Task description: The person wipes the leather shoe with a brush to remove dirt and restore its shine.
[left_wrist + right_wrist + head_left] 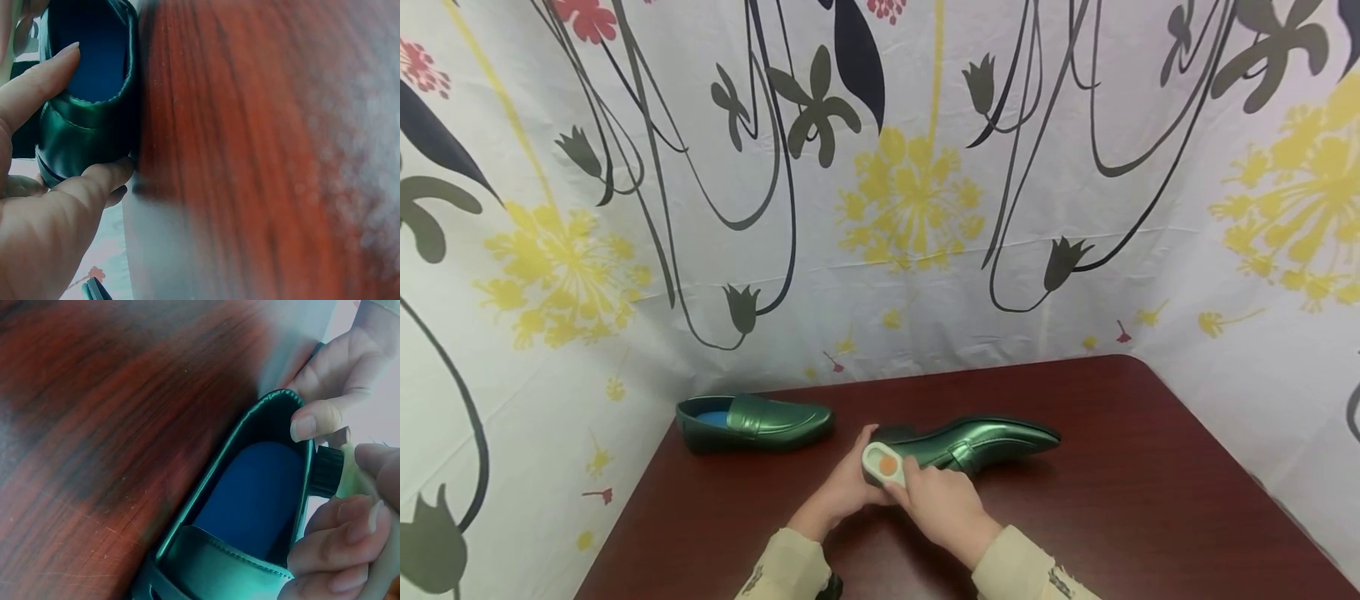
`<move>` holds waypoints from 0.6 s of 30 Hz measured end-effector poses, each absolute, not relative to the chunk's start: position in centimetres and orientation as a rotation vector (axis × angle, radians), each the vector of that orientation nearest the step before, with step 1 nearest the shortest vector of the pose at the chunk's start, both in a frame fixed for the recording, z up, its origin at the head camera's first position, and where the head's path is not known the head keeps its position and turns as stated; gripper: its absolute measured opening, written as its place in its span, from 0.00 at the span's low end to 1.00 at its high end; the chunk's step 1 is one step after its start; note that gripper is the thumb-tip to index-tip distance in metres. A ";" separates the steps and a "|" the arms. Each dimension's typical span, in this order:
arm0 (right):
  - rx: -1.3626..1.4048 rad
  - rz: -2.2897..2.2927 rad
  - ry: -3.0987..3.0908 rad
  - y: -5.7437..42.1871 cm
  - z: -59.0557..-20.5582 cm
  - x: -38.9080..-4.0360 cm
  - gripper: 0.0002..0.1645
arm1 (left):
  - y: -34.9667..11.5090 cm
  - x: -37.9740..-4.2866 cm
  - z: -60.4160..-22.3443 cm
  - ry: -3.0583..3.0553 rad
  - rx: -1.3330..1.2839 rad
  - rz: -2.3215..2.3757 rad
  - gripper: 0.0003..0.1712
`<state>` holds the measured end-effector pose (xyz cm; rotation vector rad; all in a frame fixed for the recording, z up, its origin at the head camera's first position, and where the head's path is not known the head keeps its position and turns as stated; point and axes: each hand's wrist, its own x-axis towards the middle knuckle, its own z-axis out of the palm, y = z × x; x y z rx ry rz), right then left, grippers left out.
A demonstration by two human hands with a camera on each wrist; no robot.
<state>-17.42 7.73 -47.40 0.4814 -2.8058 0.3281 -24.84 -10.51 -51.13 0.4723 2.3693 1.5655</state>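
A shiny green loafer [1000, 442] lies tipped on its side on the table, toe to the right. My left hand [850, 479] grips its heel end. In the left wrist view the thumb [47, 81] reaches over the rim toward the blue insole [94, 72], with other fingers around the heel. My right hand [947, 508] holds a small brush [886, 464] with a pale green handle and an orange spot. Its dark bristles [326, 472] are against the loafer's upper side near the heel in the right wrist view.
Another green loafer [790, 421] stands upright at the table's back left, toe to the right, blue insole showing. The dark reddish wood table [1120, 492] has a rounded back right corner. White floral fabric [880, 317] hangs behind it and along both sides.
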 end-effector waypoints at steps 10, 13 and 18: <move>0.439 0.323 -2.850 7.6 -46.9 -17.8 0.25 | -10.5 -24.7 -51.0 2.339 0.470 1.598 0.68; 0.421 0.324 -2.851 7.6 -46.8 -17.9 0.25 | -10.6 -24.7 -51.0 2.319 0.476 1.606 0.68; 0.369 0.320 -2.833 7.7 -46.4 -17.9 0.26 | -10.8 -24.7 -51.1 2.238 0.488 1.645 0.69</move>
